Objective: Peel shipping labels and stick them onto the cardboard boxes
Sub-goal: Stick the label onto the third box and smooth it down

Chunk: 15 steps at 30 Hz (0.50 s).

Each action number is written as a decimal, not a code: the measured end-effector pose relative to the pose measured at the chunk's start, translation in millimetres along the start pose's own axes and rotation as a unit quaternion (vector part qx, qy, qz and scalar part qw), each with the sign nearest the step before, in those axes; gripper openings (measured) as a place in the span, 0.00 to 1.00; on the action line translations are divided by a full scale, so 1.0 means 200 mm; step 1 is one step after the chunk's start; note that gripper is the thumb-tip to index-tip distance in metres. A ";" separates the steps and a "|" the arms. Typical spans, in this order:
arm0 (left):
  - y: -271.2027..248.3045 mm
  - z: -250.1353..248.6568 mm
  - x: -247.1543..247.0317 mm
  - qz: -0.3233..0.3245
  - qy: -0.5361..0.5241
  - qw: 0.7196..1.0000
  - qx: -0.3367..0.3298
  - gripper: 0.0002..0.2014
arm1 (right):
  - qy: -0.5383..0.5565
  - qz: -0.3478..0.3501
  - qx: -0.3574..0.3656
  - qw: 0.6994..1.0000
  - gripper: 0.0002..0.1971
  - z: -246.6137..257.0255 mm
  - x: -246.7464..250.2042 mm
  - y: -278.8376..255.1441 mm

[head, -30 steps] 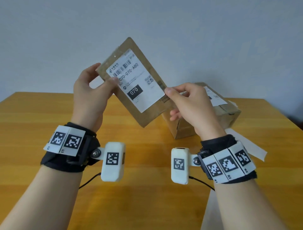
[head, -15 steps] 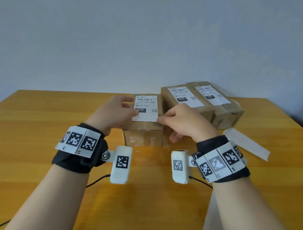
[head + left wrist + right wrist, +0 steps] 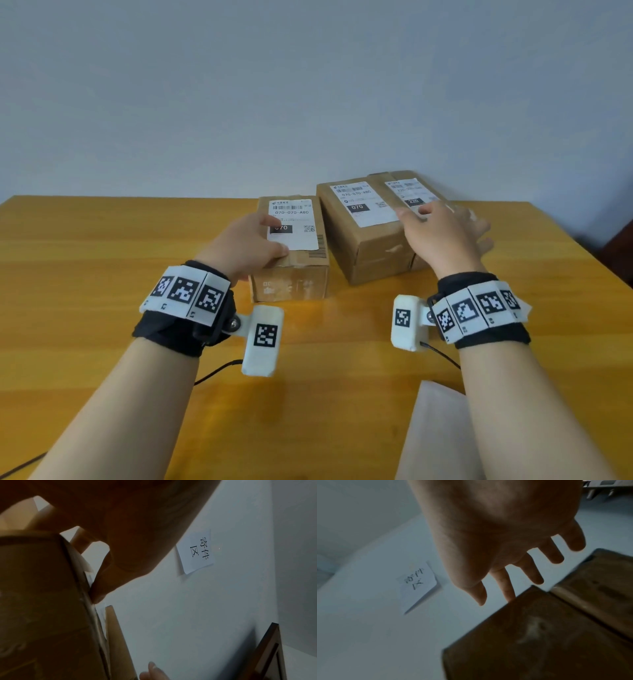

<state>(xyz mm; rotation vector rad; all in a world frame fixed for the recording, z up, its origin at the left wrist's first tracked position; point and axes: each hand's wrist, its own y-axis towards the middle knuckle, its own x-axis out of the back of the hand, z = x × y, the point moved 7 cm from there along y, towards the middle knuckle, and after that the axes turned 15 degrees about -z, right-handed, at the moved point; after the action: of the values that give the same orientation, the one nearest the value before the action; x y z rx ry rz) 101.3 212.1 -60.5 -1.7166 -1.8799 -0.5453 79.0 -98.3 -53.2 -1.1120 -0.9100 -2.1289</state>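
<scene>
Three cardboard boxes stand on the wooden table (image 3: 102, 260), each with a white shipping label on top. My left hand (image 3: 251, 241) holds the left box (image 3: 291, 279) at its left top edge, with the thumb (image 3: 98, 588) lying along the front rim beside the label (image 3: 298, 226). The middle box (image 3: 366, 255) carries a label (image 3: 363, 205) marked 070. My right hand (image 3: 445, 233), blurred, hovers with fingers (image 3: 530, 572) spread over the right box (image 3: 594, 588) and part of its label (image 3: 409, 192), holding nothing.
A white sheet of paper (image 3: 442, 431) lies on the table's near right, partly under my right forearm. A paper sign (image 3: 197, 551) hangs on the pale wall behind the boxes. A dark object (image 3: 621, 257) shows past the table's right edge.
The labelled box, held up in both hands a second ago, now stands on the table left of the other two. My right hand has let go and swung right over the right box.
</scene>
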 end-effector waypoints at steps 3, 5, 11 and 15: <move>0.03 -0.01 -0.02 -0.001 0.010 1.000 0.014 0.25 | 0.034 0.015 -0.046 0.998 0.33 -0.09 0.00 0.08; 0.05 -0.01 -0.03 -0.002 0.016 1.000 0.015 0.26 | 0.052 0.027 -0.065 0.996 0.32 -0.13 0.02 0.12; 0.09 0.01 -0.03 -0.013 0.022 0.999 0.033 0.29 | 0.107 0.056 -0.060 0.991 0.22 -0.10 -0.02 0.04; 0.10 0.05 0.06 -0.043 0.028 0.998 0.047 0.30 | 0.105 0.087 -0.037 0.990 0.24 -0.03 -0.02 -0.05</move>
<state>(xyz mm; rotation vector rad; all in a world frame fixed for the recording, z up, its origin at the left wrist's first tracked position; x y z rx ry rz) 119.7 230.7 -62.3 -1.5524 -1.9151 -0.5242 71.8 -96.5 -62.1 -0.9431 -0.6199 -2.1017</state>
